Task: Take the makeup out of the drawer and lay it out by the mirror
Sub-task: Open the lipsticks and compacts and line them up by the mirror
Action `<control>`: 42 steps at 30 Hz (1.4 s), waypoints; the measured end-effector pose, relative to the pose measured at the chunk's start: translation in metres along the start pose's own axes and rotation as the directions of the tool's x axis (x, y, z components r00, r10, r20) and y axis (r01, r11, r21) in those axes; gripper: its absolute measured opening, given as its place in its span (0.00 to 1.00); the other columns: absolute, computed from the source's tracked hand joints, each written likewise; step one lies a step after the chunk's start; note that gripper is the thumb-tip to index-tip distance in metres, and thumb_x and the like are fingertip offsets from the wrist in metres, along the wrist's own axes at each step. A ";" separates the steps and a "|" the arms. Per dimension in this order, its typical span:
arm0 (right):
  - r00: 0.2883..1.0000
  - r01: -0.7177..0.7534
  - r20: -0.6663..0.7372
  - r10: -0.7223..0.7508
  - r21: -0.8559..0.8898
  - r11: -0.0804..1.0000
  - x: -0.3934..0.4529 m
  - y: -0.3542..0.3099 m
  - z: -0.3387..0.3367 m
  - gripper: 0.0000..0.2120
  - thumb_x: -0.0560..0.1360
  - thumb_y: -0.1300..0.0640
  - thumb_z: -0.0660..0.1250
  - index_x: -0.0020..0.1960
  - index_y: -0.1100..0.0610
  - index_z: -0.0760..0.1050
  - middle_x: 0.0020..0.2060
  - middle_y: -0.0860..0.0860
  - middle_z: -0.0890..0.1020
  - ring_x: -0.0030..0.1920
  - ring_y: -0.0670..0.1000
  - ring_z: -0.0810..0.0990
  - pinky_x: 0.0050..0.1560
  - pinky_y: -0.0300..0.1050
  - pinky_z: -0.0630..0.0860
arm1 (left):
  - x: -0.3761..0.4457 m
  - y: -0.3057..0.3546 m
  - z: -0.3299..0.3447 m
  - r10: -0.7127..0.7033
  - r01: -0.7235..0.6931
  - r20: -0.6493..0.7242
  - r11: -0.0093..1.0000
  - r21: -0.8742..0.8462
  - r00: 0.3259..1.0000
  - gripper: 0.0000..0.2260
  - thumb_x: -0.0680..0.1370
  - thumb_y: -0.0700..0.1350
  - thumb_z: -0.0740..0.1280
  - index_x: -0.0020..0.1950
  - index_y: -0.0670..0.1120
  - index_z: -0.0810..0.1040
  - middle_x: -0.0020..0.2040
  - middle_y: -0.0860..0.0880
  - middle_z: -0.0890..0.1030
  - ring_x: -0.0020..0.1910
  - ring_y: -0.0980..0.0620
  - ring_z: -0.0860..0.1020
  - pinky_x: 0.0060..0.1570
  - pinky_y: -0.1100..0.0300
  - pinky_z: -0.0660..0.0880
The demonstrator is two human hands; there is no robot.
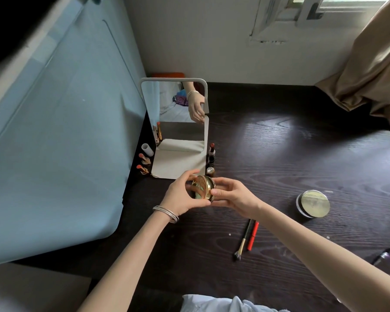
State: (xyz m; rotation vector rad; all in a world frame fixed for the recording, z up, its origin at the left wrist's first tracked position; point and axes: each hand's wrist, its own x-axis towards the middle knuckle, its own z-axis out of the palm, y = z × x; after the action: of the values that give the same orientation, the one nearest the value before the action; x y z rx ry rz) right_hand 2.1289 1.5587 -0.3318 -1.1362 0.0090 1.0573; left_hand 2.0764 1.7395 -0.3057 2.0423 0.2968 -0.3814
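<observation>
Both hands meet just below the mirror; the left hand cups a round gold compact from nine o'clock, fingers curled round its rim, while the right hand pinches it from three o'clock, probably steadying it before setting it down; lipsticks already stand at the mirror's eight o'clock, another at its four; a round tin, a brush and a red pencil lie toward four o'clock on the dark table, which offers open room rightward; no drawer shows.
</observation>
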 end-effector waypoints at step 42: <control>0.909 0.249 0.125 -0.397 -0.928 0.277 -0.015 0.014 -0.028 0.23 0.64 0.53 0.77 0.58 0.48 0.77 0.64 0.48 0.68 0.63 0.46 0.68 0.60 0.39 0.66 | -0.015 -0.001 -0.001 -0.209 0.313 0.234 0.601 -0.736 0.950 0.22 0.67 0.44 0.70 0.61 0.47 0.74 0.57 0.43 0.76 0.51 0.48 0.79 0.44 0.55 0.80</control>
State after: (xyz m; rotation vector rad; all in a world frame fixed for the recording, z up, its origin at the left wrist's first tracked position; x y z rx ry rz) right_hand 2.1246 1.5282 -0.3471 -2.1617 -0.8299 0.5229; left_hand 2.0629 1.7399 -0.3003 1.1110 0.5790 -0.4613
